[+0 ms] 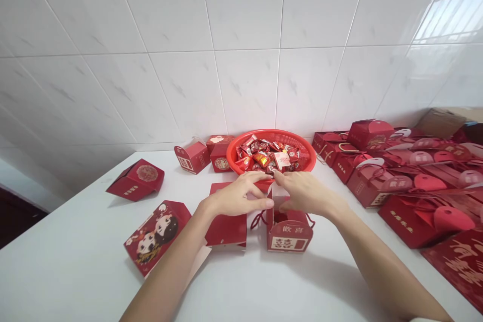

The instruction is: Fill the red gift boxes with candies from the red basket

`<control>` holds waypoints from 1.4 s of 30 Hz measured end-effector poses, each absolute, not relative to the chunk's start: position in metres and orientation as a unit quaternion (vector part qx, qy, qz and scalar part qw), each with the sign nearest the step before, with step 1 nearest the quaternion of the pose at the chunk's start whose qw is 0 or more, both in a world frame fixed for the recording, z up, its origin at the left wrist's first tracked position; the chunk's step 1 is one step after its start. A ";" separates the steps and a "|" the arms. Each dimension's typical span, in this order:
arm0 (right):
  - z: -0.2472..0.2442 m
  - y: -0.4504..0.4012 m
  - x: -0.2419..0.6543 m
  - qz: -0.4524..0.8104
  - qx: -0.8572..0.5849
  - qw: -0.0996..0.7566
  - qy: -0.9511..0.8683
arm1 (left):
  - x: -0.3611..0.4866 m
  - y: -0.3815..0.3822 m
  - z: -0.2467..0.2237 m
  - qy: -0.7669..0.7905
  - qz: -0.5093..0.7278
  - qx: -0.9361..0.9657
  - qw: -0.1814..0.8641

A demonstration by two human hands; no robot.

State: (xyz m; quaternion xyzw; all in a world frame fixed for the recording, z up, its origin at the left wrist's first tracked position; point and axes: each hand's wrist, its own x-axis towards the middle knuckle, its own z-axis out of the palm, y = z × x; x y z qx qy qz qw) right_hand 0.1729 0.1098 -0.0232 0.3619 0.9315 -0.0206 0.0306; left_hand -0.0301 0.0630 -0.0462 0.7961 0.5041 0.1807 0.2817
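Many wrapped sweets [264,157] in red basket [310,161]. At unclosed box [289,242], left hand [237,194] half open, right hand [306,192] curled, grip unclear.

Bright, soft daylight, window glare on the upper-right tiles [449,7], gentle shadows across the white table [86,256], stretched edges.

The red boxes [290,234] look like smooth card with a soft sheen, while the red basket [269,133] is glossy plastic. Shiny foil-like wrappers [260,158], perhaps plastic film, crinkle above the smooth white table [94,256].
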 end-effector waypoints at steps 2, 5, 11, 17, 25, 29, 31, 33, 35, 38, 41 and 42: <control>-0.023 0.109 0.172 -0.034 0.351 0.042 0.935 | -0.026 0.056 -0.041 0.519 0.143 0.798 0.269; -0.020 0.111 0.177 -0.085 0.317 0.038 0.944 | -0.012 0.048 -0.035 0.525 0.164 0.802 0.235; -0.002 0.111 0.200 -0.184 0.281 0.093 0.937 | 0.012 0.039 -0.037 0.507 0.214 0.810 0.200; 0.003 0.126 0.215 -0.283 0.217 0.120 0.926 | 0.020 0.042 -0.050 0.537 0.238 0.778 0.223; -0.003 0.146 0.234 -0.354 0.185 0.057 0.915 | 0.030 0.043 -0.065 0.568 0.229 0.775 0.157; 0.001 0.140 0.242 -0.314 0.261 0.052 0.911 | 0.036 0.041 -0.067 0.527 0.252 0.805 0.105; 0.004 0.138 0.244 -0.329 0.256 0.064 0.907 | 0.038 0.041 -0.067 0.508 0.270 0.812 0.095; 0.006 0.136 0.242 -0.313 0.274 0.083 0.906 | 0.039 0.041 -0.067 0.507 0.287 0.807 0.096; 0.005 0.135 0.238 -0.263 0.326 0.103 0.902 | 0.039 0.041 -0.067 0.511 0.306 0.796 0.105; 0.001 0.137 0.230 -0.212 0.386 0.129 0.888 | 0.041 0.040 -0.066 0.501 0.335 0.787 0.134; -0.008 0.144 0.223 -0.211 0.392 0.141 0.884 | 0.045 0.038 -0.066 0.498 0.316 0.793 0.154; -0.011 0.148 0.222 -0.222 0.381 0.137 0.887 | 0.047 0.037 -0.066 0.502 0.298 0.797 0.153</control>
